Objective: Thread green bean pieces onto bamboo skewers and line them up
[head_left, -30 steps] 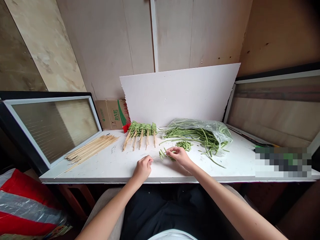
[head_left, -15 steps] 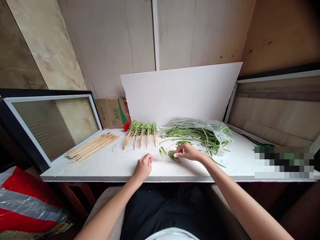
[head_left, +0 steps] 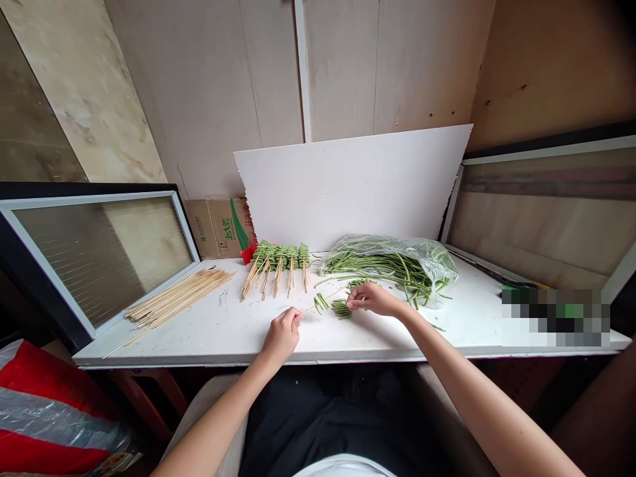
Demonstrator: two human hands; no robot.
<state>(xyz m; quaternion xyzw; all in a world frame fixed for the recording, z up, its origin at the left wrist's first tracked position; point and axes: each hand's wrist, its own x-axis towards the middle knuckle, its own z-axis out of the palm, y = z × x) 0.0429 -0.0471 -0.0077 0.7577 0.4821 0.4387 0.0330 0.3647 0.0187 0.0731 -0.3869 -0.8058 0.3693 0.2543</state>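
Observation:
My left hand rests on the white table, fingers pinched on a thin bamboo skewer that points away to the right with a few bean pieces threaded on it. My right hand lies over a small heap of cut green bean pieces, fingertips pinching one of them. Finished bean skewers lie in a row behind the hands. A clear plastic bag of long green beans sits just right of them.
A bundle of bare bamboo skewers lies at the table's left. A white board leans on the wall behind, a cardboard box to its left. Framed glass panels flank the table. A red and clear bag sits lower left.
My right hand moved from the skewer's tip rightward and away to the heap of cut bean pieces. The left hand stayed put on the skewer.

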